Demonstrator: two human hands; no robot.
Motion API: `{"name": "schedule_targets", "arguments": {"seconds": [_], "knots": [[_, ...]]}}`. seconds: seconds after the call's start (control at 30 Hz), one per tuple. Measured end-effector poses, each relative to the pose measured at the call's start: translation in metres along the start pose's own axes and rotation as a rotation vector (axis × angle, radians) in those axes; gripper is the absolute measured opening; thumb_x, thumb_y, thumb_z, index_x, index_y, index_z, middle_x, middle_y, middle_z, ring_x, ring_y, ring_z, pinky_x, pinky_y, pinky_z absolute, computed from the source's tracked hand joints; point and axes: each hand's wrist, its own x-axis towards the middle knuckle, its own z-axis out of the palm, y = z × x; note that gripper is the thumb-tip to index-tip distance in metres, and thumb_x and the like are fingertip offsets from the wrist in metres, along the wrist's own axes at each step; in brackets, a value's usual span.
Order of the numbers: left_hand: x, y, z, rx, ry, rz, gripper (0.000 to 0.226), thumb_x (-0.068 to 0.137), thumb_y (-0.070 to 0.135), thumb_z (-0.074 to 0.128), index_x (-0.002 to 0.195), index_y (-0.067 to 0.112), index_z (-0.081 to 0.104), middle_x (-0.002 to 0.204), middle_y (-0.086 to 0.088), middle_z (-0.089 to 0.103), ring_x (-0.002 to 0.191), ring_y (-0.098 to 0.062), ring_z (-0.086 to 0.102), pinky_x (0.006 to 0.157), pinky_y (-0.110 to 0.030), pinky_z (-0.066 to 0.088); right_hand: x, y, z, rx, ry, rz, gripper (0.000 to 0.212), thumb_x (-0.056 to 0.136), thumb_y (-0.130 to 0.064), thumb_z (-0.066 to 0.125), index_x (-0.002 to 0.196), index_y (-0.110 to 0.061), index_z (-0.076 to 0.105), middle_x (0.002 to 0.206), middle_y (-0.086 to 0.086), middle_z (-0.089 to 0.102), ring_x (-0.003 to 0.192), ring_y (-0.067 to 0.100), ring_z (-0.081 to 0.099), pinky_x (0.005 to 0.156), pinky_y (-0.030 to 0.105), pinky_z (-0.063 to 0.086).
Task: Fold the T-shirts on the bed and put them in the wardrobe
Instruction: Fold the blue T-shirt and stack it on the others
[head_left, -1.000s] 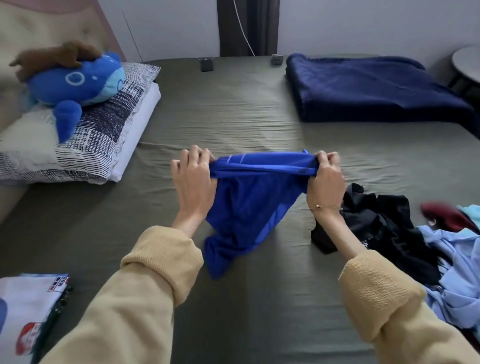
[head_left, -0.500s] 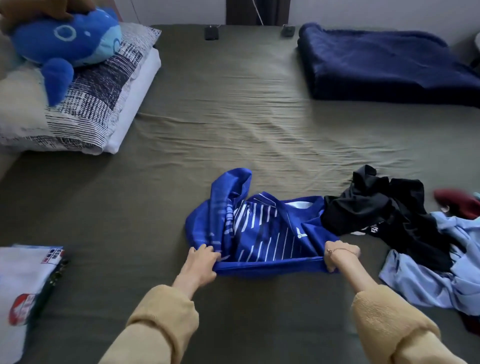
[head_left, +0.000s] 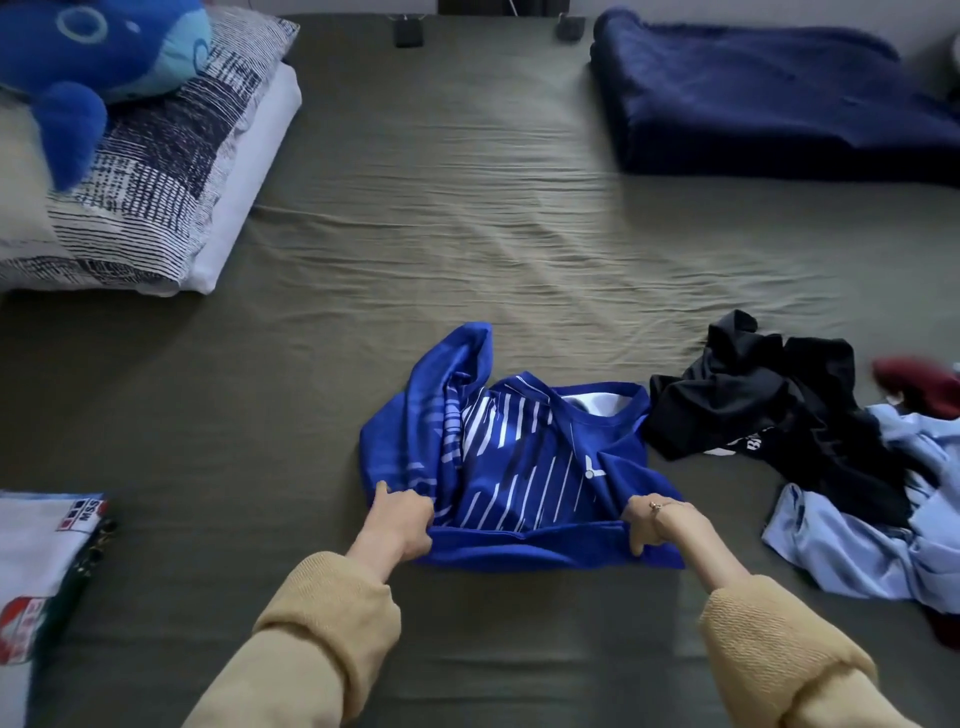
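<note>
A royal-blue T-shirt with white stripes (head_left: 519, 457) lies crumpled on the olive bed sheet (head_left: 467, 234), collar toward the right. My left hand (head_left: 397, 525) grips its near left corner and my right hand (head_left: 654, 527) grips its near right corner, both holding the hem just above the sheet. To the right lies a heap of unfolded clothes: a black T-shirt (head_left: 769, 410), a light-blue garment (head_left: 872, 545) and a dark-red one (head_left: 919, 384). A folded white printed T-shirt (head_left: 36, 571) sits at the left edge.
A patterned pillow (head_left: 156, 171) with a blue plush toy (head_left: 98, 57) lies at the far left. A folded navy blanket (head_left: 769, 98) occupies the far right. Two small dark objects (head_left: 408, 34) sit at the bed's far edge.
The blue T-shirt, held up in the air a second ago, has been laid down on the sheet. Both hands came down and toward me with it, keeping their grip on the hem.
</note>
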Motion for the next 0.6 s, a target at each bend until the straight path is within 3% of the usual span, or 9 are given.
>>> {"name": "schedule_targets", "arguments": {"seconds": [0.07, 0.13, 0.2, 0.27, 0.33, 0.4, 0.5, 0.53, 0.6], "knots": [[0.003, 0.008, -0.007, -0.011, 0.055, 0.002, 0.01, 0.08, 0.014, 0.047, 0.083, 0.016, 0.057, 0.075, 0.002, 0.054, 0.087, -0.023, 0.054, 0.107, -0.044, 0.024, -0.002, 0.0, -0.004, 0.111, 0.091, -0.062, 0.022, 0.087, -0.013, 0.053, 0.108, -0.018, 0.059, 0.101, 0.002, 0.06, 0.099, 0.022, 0.05, 0.098, 0.04, 0.033], [0.006, 0.018, -0.013, -0.154, 0.119, 0.053, 0.021, 0.081, 0.018, 0.049, 0.099, 0.016, 0.061, 0.096, 0.001, 0.062, 0.1, -0.021, 0.055, 0.101, -0.041, 0.03, -0.002, -0.002, -0.007, 0.242, 0.278, -0.237, 0.029, 0.087, -0.007, 0.053, 0.112, -0.013, 0.064, 0.11, 0.006, 0.062, 0.109, 0.024, 0.053, 0.097, 0.031, 0.035], [0.009, 0.031, -0.021, -0.496, 0.104, 0.168, 0.038, 0.082, 0.022, 0.058, 0.12, 0.022, 0.054, 0.115, 0.005, 0.058, 0.114, -0.015, 0.052, 0.101, -0.036, 0.037, -0.005, -0.009, -0.013, 0.407, 0.515, -0.455, 0.025, 0.084, 0.001, 0.056, 0.101, -0.008, 0.071, 0.1, 0.007, 0.064, 0.097, 0.023, 0.056, 0.083, 0.023, 0.037], [0.009, 0.05, -0.034, -0.806, -0.02, 0.288, 0.072, 0.077, 0.029, 0.073, 0.139, 0.027, 0.037, 0.13, 0.006, 0.049, 0.125, -0.009, 0.043, 0.106, -0.033, 0.037, -0.015, -0.02, -0.021, 0.619, 0.617, -0.616, 0.025, 0.077, 0.009, 0.059, 0.09, -0.007, 0.072, 0.087, -0.001, 0.063, 0.084, 0.018, 0.058, 0.076, 0.02, 0.041], [0.01, 0.071, -0.044, -0.816, -0.059, 0.32, 0.089, 0.071, 0.037, 0.079, 0.143, 0.028, 0.029, 0.134, 0.007, 0.048, 0.125, -0.011, 0.043, 0.106, -0.034, 0.038, -0.024, -0.032, -0.028, 0.789, 0.701, -0.723, 0.027, 0.07, 0.012, 0.062, 0.083, -0.009, 0.071, 0.081, -0.006, 0.066, 0.079, 0.013, 0.061, 0.075, 0.014, 0.045], [0.013, 0.084, -0.055, -0.706, 0.039, 0.276, 0.066, 0.076, 0.037, 0.073, 0.133, 0.024, 0.042, 0.125, 0.002, 0.058, 0.115, -0.019, 0.053, 0.098, -0.038, 0.043, -0.031, -0.04, -0.035, 0.871, 0.856, -0.694, 0.026, 0.066, 0.009, 0.065, 0.079, -0.013, 0.068, 0.081, -0.007, 0.067, 0.08, 0.012, 0.061, 0.077, 0.017, 0.045], [0.017, 0.083, -0.074, -0.711, 0.29, 0.204, 0.01, 0.092, 0.021, 0.054, 0.097, 0.014, 0.057, 0.108, -0.011, 0.065, 0.103, -0.031, 0.058, 0.085, -0.036, 0.044, -0.035, -0.033, -0.047, 0.893, 1.151, -0.494, 0.017, 0.067, -0.002, 0.073, 0.075, -0.012, 0.062, 0.082, -0.002, 0.058, 0.081, 0.015, 0.05, 0.075, 0.03, 0.04], [0.018, 0.08, -0.083, -0.755, 0.339, 0.208, 0.007, 0.093, 0.016, 0.052, 0.09, 0.014, 0.058, 0.105, -0.013, 0.066, 0.102, -0.031, 0.058, 0.081, -0.033, 0.042, -0.034, -0.027, -0.05, 0.922, 1.194, -0.437, 0.019, 0.067, -0.006, 0.075, 0.071, -0.013, 0.057, 0.078, -0.002, 0.054, 0.077, 0.015, 0.046, 0.071, 0.03, 0.037], [0.012, 0.077, -0.109, -0.876, 0.388, 0.235, 0.016, 0.093, 0.009, 0.048, 0.09, 0.013, 0.063, 0.102, -0.009, 0.067, 0.101, -0.024, 0.059, 0.081, -0.029, 0.04, -0.037, -0.018, -0.052, 1.065, 1.097, -0.443, 0.031, 0.069, -0.012, 0.078, 0.064, -0.016, 0.047, 0.064, -0.003, 0.049, 0.062, 0.012, 0.042, 0.06, 0.027, 0.034]]}}
